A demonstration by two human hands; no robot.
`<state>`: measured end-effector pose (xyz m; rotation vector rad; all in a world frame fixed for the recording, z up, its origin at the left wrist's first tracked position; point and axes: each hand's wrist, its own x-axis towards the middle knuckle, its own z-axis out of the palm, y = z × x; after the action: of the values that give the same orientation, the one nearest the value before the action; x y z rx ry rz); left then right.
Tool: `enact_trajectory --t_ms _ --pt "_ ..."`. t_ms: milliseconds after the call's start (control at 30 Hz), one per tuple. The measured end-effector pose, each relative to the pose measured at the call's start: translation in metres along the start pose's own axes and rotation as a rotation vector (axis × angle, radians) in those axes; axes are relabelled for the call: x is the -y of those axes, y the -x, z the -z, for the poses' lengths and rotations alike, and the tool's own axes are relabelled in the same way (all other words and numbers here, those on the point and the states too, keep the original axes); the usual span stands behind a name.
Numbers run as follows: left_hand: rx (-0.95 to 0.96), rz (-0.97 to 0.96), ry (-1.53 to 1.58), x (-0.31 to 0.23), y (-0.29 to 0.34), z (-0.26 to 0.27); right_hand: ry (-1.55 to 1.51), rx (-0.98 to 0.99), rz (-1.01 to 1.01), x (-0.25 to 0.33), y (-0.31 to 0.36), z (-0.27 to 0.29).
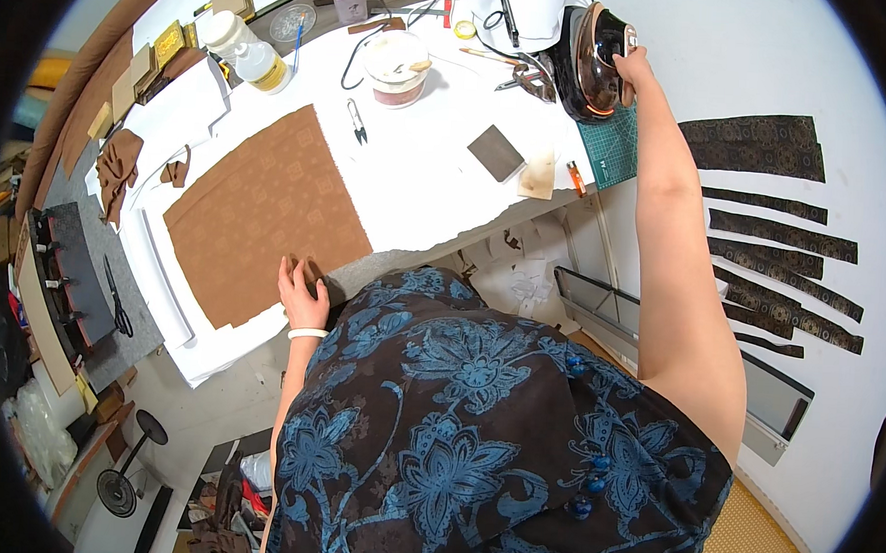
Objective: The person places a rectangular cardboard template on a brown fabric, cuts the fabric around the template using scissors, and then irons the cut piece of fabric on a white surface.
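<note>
My right arm stretches far out to the right, and my right hand is closed on the handle of a dark steam iron. The iron sits on its black stand at the far right of the table. My left hand, with a white bangle at the wrist, rests with fingers spread at the near edge of a brown patterned fabric piece. That fabric lies flat on the white-covered table. Beyond its far edge lie small thread snips.
A white bottle and a round tub stand at the back. A dark square, an orange lighter and a green cutting mat are at the right. Black scissors lie far left. Dark patterned strips hang on the right.
</note>
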<state>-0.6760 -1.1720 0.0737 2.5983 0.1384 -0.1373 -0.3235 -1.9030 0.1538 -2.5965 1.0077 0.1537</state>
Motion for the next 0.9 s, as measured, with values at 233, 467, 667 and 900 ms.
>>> enact_trajectory --t_ms 233,467,667,900 --pt "0.003 -0.002 0.008 -0.004 -0.002 0.001 0.021 0.009 -0.001 -0.009 -0.007 0.002" --pt "0.002 0.002 0.001 0.000 0.000 -0.001 0.019 -0.006 -0.015 0.001 0.002 0.001" --pt "-0.001 -0.004 0.012 -0.001 -0.001 -0.002 0.016 -0.021 -0.006 -0.004 0.000 0.004" --pt "-0.006 -0.008 -0.015 0.002 0.003 -0.003 0.018 -0.012 -0.019 -0.001 0.001 0.001"
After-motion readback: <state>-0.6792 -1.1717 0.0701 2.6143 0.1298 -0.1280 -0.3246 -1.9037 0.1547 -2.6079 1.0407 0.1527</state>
